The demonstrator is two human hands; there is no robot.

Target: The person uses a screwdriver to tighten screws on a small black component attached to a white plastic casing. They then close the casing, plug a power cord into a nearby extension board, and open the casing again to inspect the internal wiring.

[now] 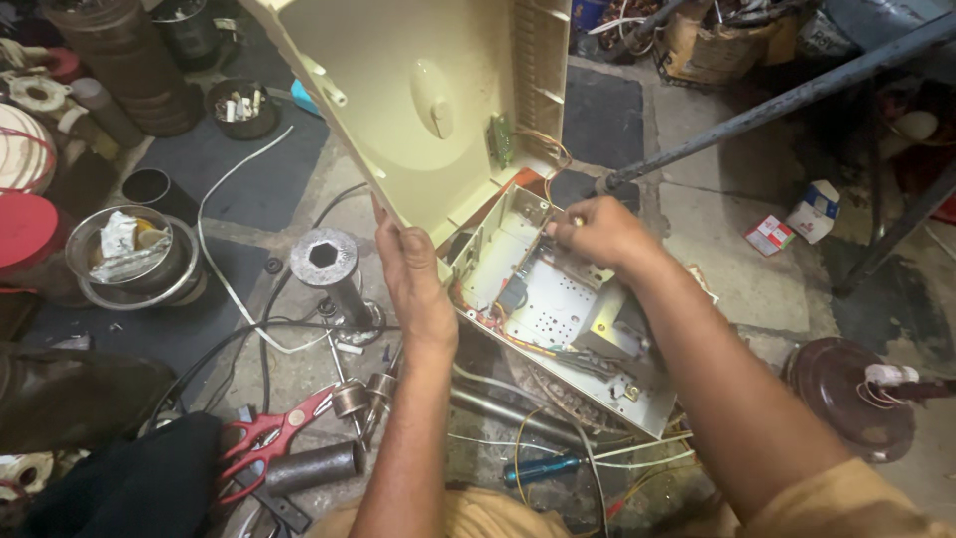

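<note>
My left hand [413,274] grips the lower edge of a cream plastic cover [418,100], holding it tilted up and open. Below it lies the open metal chassis [558,319] of an appliance with orange and black wires, a small board and a metal bracket inside. My right hand [597,234] reaches into the chassis's upper corner with its fingers pinched together there; what they pinch is hidden. A small green circuit board [501,137] hangs on wires from the cover's inside.
Red-handled cutters [264,438], a metal cylinder [314,466] and a large hex socket tool [334,274] lie at the left. A blue-handled screwdriver [543,466] is near my lap. Steel bowls [134,259], a white cable [224,199], a brown round lid [846,394] and a slanting metal pipe [777,100] surround the work.
</note>
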